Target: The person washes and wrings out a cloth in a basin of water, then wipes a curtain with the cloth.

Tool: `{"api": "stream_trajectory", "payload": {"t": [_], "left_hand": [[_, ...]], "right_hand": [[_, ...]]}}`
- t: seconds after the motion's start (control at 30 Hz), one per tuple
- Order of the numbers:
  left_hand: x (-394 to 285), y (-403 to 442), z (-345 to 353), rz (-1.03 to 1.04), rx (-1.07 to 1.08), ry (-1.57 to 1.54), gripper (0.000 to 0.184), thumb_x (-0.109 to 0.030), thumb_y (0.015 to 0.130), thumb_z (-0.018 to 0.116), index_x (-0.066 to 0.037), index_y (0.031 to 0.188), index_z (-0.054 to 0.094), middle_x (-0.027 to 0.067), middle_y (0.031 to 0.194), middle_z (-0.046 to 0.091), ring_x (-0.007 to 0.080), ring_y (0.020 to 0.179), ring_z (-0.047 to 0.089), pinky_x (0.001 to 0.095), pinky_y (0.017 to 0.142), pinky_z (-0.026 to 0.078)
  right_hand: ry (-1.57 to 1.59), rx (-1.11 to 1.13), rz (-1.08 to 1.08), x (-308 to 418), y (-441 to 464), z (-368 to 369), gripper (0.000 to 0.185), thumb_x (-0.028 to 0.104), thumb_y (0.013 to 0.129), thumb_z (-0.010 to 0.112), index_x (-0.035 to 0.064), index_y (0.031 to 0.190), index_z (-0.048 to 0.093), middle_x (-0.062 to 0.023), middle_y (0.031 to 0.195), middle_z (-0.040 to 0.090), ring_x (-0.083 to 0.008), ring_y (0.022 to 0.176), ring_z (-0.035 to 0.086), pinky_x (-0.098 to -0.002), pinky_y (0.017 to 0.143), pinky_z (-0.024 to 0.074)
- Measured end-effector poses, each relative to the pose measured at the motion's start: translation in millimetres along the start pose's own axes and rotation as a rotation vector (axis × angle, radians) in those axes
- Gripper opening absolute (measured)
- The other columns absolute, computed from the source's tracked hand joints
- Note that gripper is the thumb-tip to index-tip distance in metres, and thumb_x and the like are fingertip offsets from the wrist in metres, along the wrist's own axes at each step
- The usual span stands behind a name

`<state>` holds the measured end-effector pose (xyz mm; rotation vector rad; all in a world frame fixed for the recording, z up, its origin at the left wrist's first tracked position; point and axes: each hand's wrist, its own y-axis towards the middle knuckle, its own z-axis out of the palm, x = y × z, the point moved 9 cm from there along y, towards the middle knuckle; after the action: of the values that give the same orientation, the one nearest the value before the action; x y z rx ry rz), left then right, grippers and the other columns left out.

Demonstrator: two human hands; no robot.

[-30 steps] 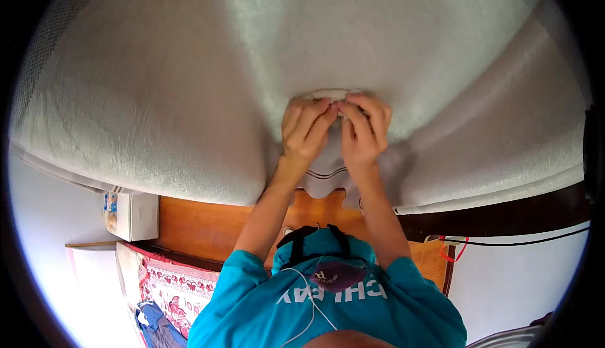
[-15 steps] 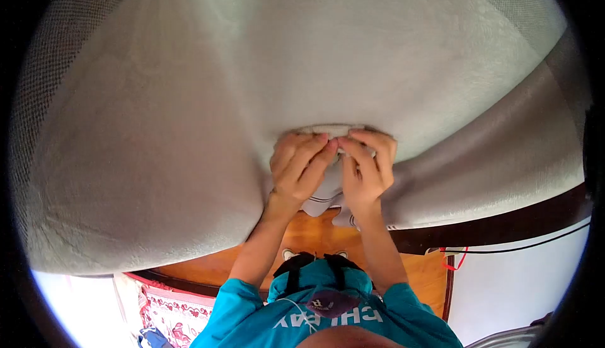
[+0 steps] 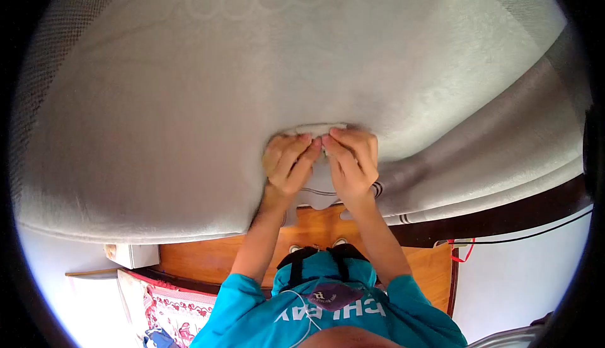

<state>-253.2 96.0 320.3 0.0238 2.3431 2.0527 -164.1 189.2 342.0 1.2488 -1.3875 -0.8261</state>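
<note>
A large grey bedspread [image 3: 189, 115] fills most of the view, with a faint petal pattern near the top. My left hand [image 3: 288, 162] is closed on its rolled-up near edge, fingertips pinched together. Right beside it, my right hand [image 3: 353, 159] pinches the same gathered fold [image 3: 315, 128], and the fingertips of the two hands almost meet. Below the hands hangs a loose part of the cloth with dark piping lines [image 3: 318, 191]. The undersides of the fingers and the inside of the fold are hidden.
A dark wooden bed edge [image 3: 491, 217] runs along the right under the cloth. Wooden floor [image 3: 315, 222] shows around my feet. At lower left are a white box [image 3: 140, 255] and a red-and-white patterned cloth [image 3: 179, 310]. A black cable [image 3: 535, 237] crosses the right side.
Both hands have shifted slightly left, still pinching the fold. The bedspread looks flatter, the petal pattern has come into view at the top, and its lower left edge sits higher, showing the white box.
</note>
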Motion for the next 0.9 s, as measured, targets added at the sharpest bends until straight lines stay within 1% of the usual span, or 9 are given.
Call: {"api": "stream_trajectory", "payload": {"t": [0.07,0.2,0.37,0.43,0.63,0.7,0.77,0.83,0.9], "left_hand": [[-1,54,-5,0.029,-0.043,0.021,0.018,0.003,0.069,0.080,-0.005,0.084,0.074,0.0063,0.097,0.066,0.0224,0.083,0.061,0.0373,0.067,0.051],[-4,75,-7,0.058,-0.157,0.144,0.021,0.004,0.068,0.080,-0.007,0.085,0.074,0.0065,0.098,0.066,0.0231,0.081,0.061,0.0382,0.065,0.050],[-13,-11,14,0.002,-0.065,0.009,0.021,0.004,0.067,0.081,-0.007,0.084,0.074,0.0058,0.095,0.067,0.0228,0.077,0.061,0.0374,0.065,0.050],[-23,-8,21,-0.008,-0.033,-0.021,0.021,0.004,0.066,0.081,-0.006,0.083,0.074,0.0057,0.093,0.067,0.0226,0.076,0.061,0.0369,0.065,0.050],[-45,87,51,0.037,-0.073,-0.016,0.017,0.000,0.068,0.079,-0.004,0.084,0.074,0.0057,0.094,0.068,0.0215,0.079,0.060,0.0354,0.064,0.051],[-53,93,58,0.083,-0.183,-0.018,0.017,-0.001,0.069,0.077,-0.006,0.086,0.075,0.0048,0.096,0.068,0.0212,0.083,0.061,0.0358,0.065,0.051],[-55,70,62,0.060,-0.172,-0.039,0.020,0.001,0.070,0.077,-0.006,0.089,0.076,0.0044,0.098,0.067,0.0205,0.085,0.061,0.0345,0.065,0.051],[-64,33,77,0.062,-0.047,-0.064,0.020,-0.001,0.070,0.079,-0.005,0.090,0.076,0.0047,0.095,0.067,0.0195,0.082,0.060,0.0329,0.062,0.050],[-71,16,85,0.070,-0.049,-0.088,0.020,-0.003,0.071,0.081,-0.004,0.090,0.076,0.0052,0.092,0.068,0.0191,0.077,0.060,0.0318,0.061,0.049]], "right_hand": [[-0.014,-0.078,-0.097,7,33,-11,0.025,-0.003,0.069,0.076,0.0029,0.093,0.075,-0.0091,0.102,0.068,-0.0253,0.089,0.059,-0.0329,0.072,0.0505],[-0.029,-0.174,-0.196,18,70,-17,0.024,-0.003,0.069,0.078,0.0022,0.092,0.075,-0.0081,0.100,0.068,-0.0248,0.087,0.060,-0.0317,0.071,0.0513],[-0.024,-0.033,-0.109,-10,0,-17,0.021,-0.007,0.068,0.080,0.0023,0.084,0.070,-0.0079,0.099,0.068,-0.0243,0.084,0.060,-0.0326,0.069,0.0509],[-0.025,0.036,-0.074,-17,-8,-19,0.020,-0.008,0.069,0.080,0.0017,0.084,0.070,-0.0085,0.099,0.068,-0.0254,0.084,0.060,-0.0332,0.072,0.0516],[-0.122,-0.077,-0.094,-30,62,-69,0.019,-0.005,0.073,0.077,0.0024,0.091,0.074,-0.0093,0.102,0.069,-0.0267,0.089,0.061,-0.0372,0.076,0.0522],[-0.139,-0.176,-0.132,-37,68,-83,0.020,-0.005,0.073,0.078,0.0024,0.092,0.074,-0.0089,0.103,0.069,-0.0266,0.089,0.061,-0.0366,0.077,0.0510],[-0.133,-0.193,-0.128,-44,46,-84,0.017,-0.005,0.073,0.079,0.0019,0.088,0.074,-0.0090,0.101,0.069,-0.0256,0.089,0.061,-0.0358,0.075,0.0509],[-0.148,-0.118,-0.024,-59,13,-86,0.015,-0.005,0.072,0.079,0.0015,0.085,0.074,-0.0090,0.100,0.070,-0.0253,0.088,0.061,-0.0361,0.075,0.0513],[-0.142,-0.093,-0.016,-69,-8,-86,0.014,-0.005,0.072,0.079,0.0016,0.084,0.074,-0.0089,0.099,0.070,-0.0252,0.088,0.061,-0.0361,0.074,0.0516]]}}
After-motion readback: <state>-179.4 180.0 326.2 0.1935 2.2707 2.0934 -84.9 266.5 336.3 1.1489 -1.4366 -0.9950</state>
